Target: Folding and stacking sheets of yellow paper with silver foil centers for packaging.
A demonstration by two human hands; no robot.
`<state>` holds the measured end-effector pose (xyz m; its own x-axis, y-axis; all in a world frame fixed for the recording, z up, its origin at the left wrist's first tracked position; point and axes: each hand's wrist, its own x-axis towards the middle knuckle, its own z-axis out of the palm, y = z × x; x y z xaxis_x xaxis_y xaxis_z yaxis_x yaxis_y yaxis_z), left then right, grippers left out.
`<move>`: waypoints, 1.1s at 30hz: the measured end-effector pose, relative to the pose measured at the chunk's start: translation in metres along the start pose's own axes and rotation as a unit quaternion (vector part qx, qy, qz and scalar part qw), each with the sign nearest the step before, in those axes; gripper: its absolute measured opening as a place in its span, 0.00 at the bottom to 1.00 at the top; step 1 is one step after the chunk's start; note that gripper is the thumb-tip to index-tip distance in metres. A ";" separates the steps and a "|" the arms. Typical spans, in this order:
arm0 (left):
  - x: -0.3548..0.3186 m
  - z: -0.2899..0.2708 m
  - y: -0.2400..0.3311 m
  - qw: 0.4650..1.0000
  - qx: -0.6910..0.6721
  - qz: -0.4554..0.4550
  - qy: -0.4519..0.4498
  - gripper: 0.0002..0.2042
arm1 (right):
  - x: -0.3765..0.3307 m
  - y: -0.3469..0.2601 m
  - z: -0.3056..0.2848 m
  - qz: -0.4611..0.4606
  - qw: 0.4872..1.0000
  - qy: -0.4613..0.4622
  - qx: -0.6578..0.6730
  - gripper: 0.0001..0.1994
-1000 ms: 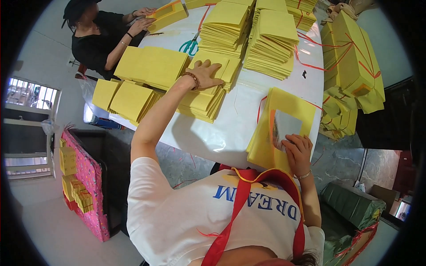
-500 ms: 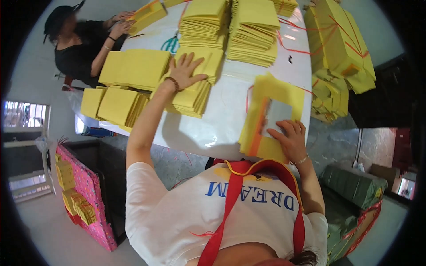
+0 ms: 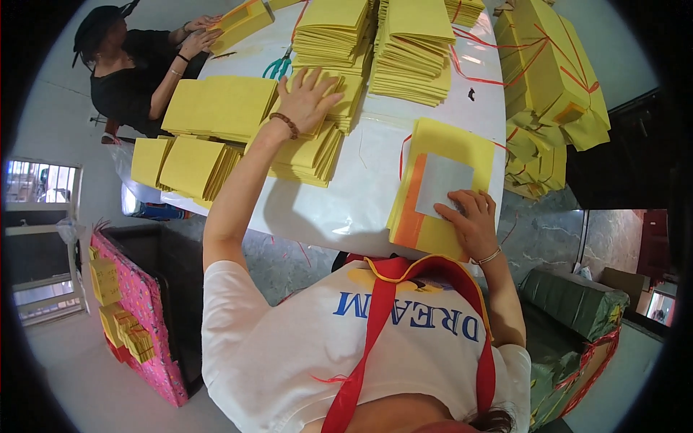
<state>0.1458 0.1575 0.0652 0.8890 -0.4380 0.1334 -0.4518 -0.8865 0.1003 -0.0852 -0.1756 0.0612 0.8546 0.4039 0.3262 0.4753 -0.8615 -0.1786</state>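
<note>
Head view: left hand (image 3: pixel 307 97) spread flat on yellow stack (image 3: pixel 307 148); right hand (image 3: pixel 473 224) fingers pressing white sheet (image 3: pixel 442 180) onto pile (image 3: pixel 433 144). Best lifted evenly, edges kept aligned.

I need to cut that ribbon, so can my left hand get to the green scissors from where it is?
Probably yes. The left hand lies flat on a yellow stack, and the scissors sit just beyond its fingertips on bare table, nothing between.
</note>
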 end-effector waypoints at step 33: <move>-0.104 0.000 0.172 0.892 -0.176 0.414 -0.036 0.30 | -0.010 0.019 0.013 0.054 0.987 0.028 0.148 0.11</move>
<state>-0.0246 0.0507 0.0687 0.2358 -0.9411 0.2425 -0.9400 -0.1576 0.3025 -0.0821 -0.1926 0.0424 0.8951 0.2890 0.3396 0.4286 -0.7680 -0.4759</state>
